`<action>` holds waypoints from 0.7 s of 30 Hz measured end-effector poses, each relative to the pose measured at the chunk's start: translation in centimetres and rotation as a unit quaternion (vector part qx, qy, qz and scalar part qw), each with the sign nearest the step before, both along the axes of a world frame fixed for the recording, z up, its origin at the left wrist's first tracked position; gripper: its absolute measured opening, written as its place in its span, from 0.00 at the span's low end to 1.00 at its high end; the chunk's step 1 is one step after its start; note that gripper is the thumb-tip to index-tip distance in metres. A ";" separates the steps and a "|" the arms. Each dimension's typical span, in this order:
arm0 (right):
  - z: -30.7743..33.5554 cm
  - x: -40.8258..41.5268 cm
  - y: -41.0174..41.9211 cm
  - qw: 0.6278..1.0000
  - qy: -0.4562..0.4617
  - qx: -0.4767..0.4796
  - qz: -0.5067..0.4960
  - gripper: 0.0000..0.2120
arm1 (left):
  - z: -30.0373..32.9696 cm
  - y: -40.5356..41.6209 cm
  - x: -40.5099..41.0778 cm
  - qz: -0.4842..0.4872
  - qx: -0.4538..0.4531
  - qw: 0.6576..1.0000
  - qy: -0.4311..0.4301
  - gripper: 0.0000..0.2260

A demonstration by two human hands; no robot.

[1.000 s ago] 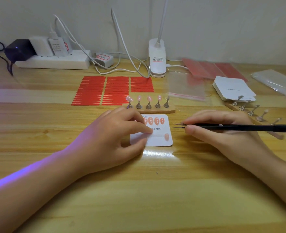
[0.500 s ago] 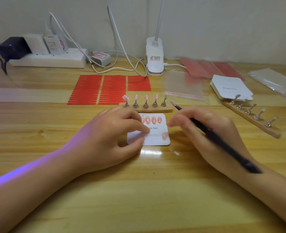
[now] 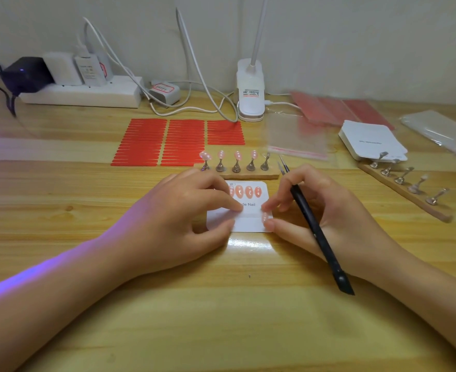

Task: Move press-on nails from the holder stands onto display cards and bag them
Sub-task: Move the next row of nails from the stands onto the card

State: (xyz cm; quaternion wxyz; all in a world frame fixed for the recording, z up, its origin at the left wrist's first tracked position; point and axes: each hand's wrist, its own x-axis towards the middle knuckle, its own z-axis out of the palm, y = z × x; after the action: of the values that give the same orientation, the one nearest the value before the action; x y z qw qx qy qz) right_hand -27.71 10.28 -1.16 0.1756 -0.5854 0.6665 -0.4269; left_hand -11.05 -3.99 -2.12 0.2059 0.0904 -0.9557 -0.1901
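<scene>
A white display card [image 3: 248, 224] lies flat on the desk with a row of pink nails [image 3: 244, 191] along its top. One more pink nail [image 3: 265, 217] sits at its lower right edge. My left hand [image 3: 183, 218] holds the card down, index fingertip and thumb on its left part. My right hand [image 3: 326, 213] grips black tweezers [image 3: 315, 229] along the palm, tips pointing away, while its thumb and a fingertip touch the nail at the card's right edge. Behind the card a wooden holder stand [image 3: 251, 175] carries several pink nails on metal pegs; its rightmost peg is bare.
A second stand [image 3: 406, 191] with bare pegs lies at the right, beside a stack of white cards [image 3: 369, 139]. Clear bags [image 3: 296, 138] lie behind. Red adhesive strips [image 3: 165, 140], a lamp base [image 3: 251, 95], a power strip [image 3: 81, 95] and cables fill the back.
My right hand swung the tweezers from pointing left to lying along the palm, then brought thumb and fingertip onto the nail at the card's right edge. My left hand stayed on the card.
</scene>
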 end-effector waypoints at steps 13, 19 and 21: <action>0.0 0.0 -0.3 0.999 -0.008 0.023 0.026 0.14 | 0.0 0.1 -0.1 -0.003 0.013 1.000 0.001 0.15; 0.3 -0.1 -0.2 0.996 -0.078 0.010 0.038 0.15 | 0.0 0.1 0.0 -0.005 0.020 1.000 0.005 0.16; 0.6 -0.3 -0.3 0.990 -0.141 -0.011 0.022 0.14 | 0.0 0.1 0.0 -0.004 0.017 1.000 0.004 0.15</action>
State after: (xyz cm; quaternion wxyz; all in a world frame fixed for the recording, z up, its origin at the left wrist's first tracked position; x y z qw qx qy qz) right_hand -27.99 9.97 -0.55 0.2708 -0.5361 0.6173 -0.5081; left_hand -11.05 -3.93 -2.10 0.2077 0.0895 -0.9517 -0.2077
